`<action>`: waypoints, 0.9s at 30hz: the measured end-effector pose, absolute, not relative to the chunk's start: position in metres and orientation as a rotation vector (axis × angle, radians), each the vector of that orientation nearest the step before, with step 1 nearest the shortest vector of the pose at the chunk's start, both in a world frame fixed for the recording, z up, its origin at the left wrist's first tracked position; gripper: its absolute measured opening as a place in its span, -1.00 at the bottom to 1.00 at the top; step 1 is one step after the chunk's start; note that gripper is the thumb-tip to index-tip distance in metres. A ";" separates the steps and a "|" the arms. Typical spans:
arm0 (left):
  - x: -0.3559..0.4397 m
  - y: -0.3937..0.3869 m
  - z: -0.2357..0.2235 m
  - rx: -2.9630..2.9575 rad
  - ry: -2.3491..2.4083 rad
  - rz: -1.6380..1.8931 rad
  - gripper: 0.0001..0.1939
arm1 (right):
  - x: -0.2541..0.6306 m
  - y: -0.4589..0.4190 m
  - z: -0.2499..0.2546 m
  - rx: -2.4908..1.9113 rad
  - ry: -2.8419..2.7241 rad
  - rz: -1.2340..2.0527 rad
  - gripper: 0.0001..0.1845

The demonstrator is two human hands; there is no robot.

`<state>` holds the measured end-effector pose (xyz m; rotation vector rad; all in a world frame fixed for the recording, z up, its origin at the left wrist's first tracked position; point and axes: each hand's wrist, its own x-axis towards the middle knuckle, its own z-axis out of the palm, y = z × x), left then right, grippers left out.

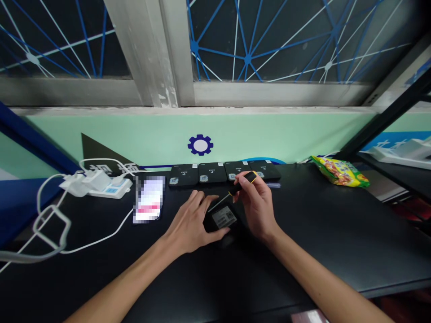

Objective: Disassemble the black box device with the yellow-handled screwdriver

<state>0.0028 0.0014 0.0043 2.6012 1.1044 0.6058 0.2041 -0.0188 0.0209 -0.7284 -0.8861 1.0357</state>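
Black box point(221, 215), white label point(229, 220) up, on table point(316, 220), your left hand point(191, 220) pinching its edges, your right hand point(257, 204) gripping screwdriver point(241, 183), four cases point(212, 173) close beyond, tabletop stretching right to snack packet point(340, 172)

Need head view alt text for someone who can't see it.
The right hand holds a screwdriver, pointed down at a labelled black object that the left hand steadies on a black table. Four flat black boxes lie behind, a phone left, a snack bag right.

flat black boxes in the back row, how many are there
4: the leftmost box, the second box, the third box and the rightmost box, side by side. The right hand and screwdriver partly hide the last two.
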 end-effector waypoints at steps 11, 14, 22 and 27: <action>0.000 0.003 0.007 2.594 0.841 0.606 -0.29 | 0.209 -0.014 0.022 -0.739 -0.699 1.214 -0.84; 0.000 0.004 0.006 2.551 0.865 0.568 -0.30 | 0.209 -0.014 0.023 -0.738 -0.674 1.210 -0.83; -0.002 0.005 0.004 2.537 0.903 0.688 -0.42 | 0.207 -0.012 0.017 -0.761 -0.690 1.257 -0.90; -0.002 0.005 -0.001 2.543 0.773 0.639 -0.64 | 0.205 -0.012 0.011 -0.905 -0.980 1.073 -0.86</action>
